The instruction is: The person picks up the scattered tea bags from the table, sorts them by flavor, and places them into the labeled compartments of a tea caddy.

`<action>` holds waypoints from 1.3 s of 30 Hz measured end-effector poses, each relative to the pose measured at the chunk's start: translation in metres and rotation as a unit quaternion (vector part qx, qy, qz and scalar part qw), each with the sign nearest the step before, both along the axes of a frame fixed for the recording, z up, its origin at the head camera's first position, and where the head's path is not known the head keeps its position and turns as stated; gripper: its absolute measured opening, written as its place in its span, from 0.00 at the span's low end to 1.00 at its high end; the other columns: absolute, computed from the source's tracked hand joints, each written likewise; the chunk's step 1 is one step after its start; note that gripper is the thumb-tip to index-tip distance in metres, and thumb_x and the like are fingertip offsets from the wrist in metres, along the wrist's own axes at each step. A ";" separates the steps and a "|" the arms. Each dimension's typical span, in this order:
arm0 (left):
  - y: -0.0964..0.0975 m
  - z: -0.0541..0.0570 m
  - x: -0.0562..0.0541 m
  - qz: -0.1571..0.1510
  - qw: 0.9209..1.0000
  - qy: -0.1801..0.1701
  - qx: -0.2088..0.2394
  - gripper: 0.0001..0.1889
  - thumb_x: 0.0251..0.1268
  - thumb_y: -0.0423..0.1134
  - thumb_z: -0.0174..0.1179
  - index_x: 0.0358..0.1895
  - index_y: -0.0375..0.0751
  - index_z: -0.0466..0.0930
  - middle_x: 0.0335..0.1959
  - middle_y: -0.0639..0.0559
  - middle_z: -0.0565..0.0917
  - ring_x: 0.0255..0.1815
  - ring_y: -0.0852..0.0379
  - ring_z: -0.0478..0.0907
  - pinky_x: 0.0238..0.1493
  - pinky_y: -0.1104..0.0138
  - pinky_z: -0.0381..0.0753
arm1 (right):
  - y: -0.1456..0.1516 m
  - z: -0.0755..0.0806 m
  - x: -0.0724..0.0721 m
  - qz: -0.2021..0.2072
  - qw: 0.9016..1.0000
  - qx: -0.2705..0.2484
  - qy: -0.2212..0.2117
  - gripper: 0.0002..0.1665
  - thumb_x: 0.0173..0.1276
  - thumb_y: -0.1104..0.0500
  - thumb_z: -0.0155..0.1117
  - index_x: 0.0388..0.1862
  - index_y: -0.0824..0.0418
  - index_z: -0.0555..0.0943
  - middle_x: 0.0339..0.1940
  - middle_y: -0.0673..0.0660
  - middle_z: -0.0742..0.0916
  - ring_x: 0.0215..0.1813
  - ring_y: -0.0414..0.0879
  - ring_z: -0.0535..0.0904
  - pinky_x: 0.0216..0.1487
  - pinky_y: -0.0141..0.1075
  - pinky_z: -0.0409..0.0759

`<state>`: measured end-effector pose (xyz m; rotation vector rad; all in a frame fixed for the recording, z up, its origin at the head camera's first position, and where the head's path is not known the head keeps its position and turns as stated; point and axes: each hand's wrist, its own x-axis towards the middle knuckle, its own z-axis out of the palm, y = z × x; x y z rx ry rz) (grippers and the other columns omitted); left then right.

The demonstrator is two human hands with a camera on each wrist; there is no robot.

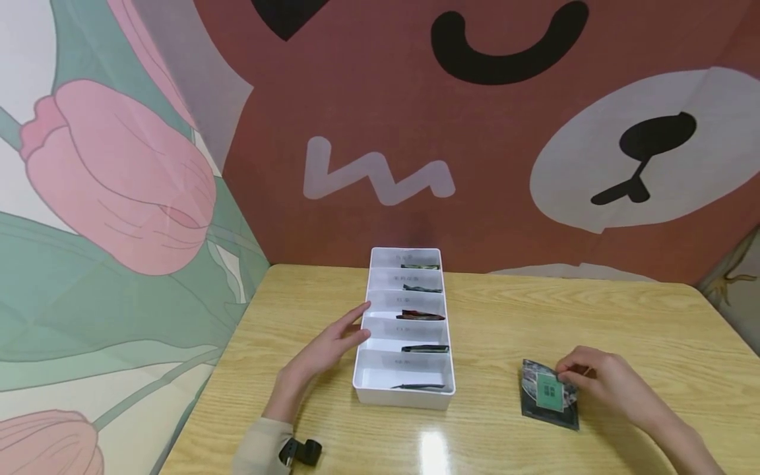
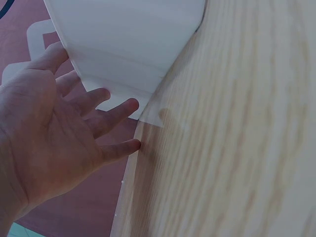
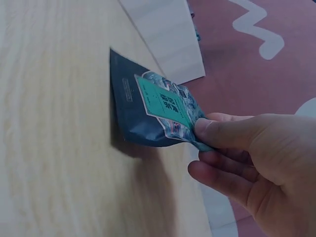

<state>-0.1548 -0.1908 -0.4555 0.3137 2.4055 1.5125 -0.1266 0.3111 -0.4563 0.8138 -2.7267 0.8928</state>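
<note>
My right hand [image 1: 611, 382] pinches the top edge of a dark sachet [image 1: 549, 396] with a green label, between thumb and fingers. In the right wrist view the sachet [image 3: 143, 106] tilts over the wood, its lower edge close to the surface. My left hand [image 1: 323, 349] is at the left side of a white divided box [image 1: 404, 398], thumb and fingertips right at its rim. The left wrist view shows that hand [image 2: 59, 118] with fingers spread along the box's wall [image 2: 128, 39]. Each of the box's several compartments has a thin packet standing in it, such as a red one [image 1: 420, 315].
The box stands on a light wooden table [image 1: 493, 435], near its back edge. Behind rises a brown backdrop with a cartoon bear [image 1: 380, 99]; a tulip-patterned panel [image 1: 119, 178] borders the left. A black strap with a small device [image 1: 303, 452] sits on the left wrist.
</note>
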 end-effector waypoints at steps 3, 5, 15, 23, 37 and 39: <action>0.000 0.000 0.000 0.002 1.000 -0.002 0.000 0.31 0.74 0.57 0.54 0.76 0.73 0.56 0.78 0.58 0.60 0.73 0.47 0.68 0.72 0.45 0.65 | 0.000 0.005 -0.001 0.016 1.000 -0.025 0.008 0.19 0.56 0.73 0.73 0.36 0.49 0.86 0.31 0.41 0.84 0.33 0.27 0.78 0.27 0.25 0.78; 0.000 0.000 0.000 0.001 1.000 -0.003 0.000 0.31 0.74 0.57 0.54 0.76 0.74 0.56 0.78 0.58 0.60 0.73 0.47 0.68 0.72 0.45 0.66 | -0.002 0.010 0.000 0.024 0.999 -0.039 0.002 0.20 0.56 0.75 0.71 0.38 0.50 0.86 0.33 0.41 0.84 0.34 0.28 0.79 0.28 0.25 0.79; -0.001 -0.001 0.000 0.003 1.000 -0.004 0.001 0.31 0.73 0.58 0.54 0.76 0.74 0.56 0.78 0.58 0.60 0.73 0.47 0.68 0.72 0.44 0.65 | -0.036 0.042 0.007 0.030 0.996 -0.046 0.072 0.23 0.56 0.74 0.72 0.38 0.46 0.85 0.34 0.38 0.84 0.32 0.30 0.81 0.33 0.19 0.78; 0.000 0.000 0.000 0.002 1.000 -0.002 0.000 0.31 0.73 0.58 0.54 0.76 0.73 0.55 0.78 0.58 0.60 0.73 0.47 0.68 0.72 0.44 0.65 | -0.063 0.058 0.005 0.077 0.988 -0.052 0.123 0.29 0.47 0.79 0.75 0.38 0.47 0.85 0.36 0.37 0.84 0.35 0.27 0.80 0.34 0.18 0.78; -0.001 -0.002 -0.001 0.003 1.000 0.001 -0.009 0.29 0.74 0.56 0.53 0.75 0.77 0.55 0.79 0.60 0.58 0.74 0.48 0.67 0.73 0.45 0.65 | -0.117 0.085 0.000 0.160 0.962 -0.125 0.180 0.20 0.52 0.75 0.75 0.38 0.53 0.87 0.37 0.44 0.85 0.40 0.31 0.79 0.40 0.18 0.77; -0.001 -0.002 -0.001 0.003 1.000 0.001 -0.010 0.29 0.74 0.56 0.53 0.75 0.77 0.55 0.79 0.60 0.58 0.74 0.47 0.67 0.73 0.45 0.64 | -0.126 0.088 -0.001 0.168 0.960 -0.128 0.184 0.11 0.60 0.68 0.73 0.37 0.54 0.87 0.37 0.45 0.85 0.40 0.32 0.79 0.42 0.18 0.77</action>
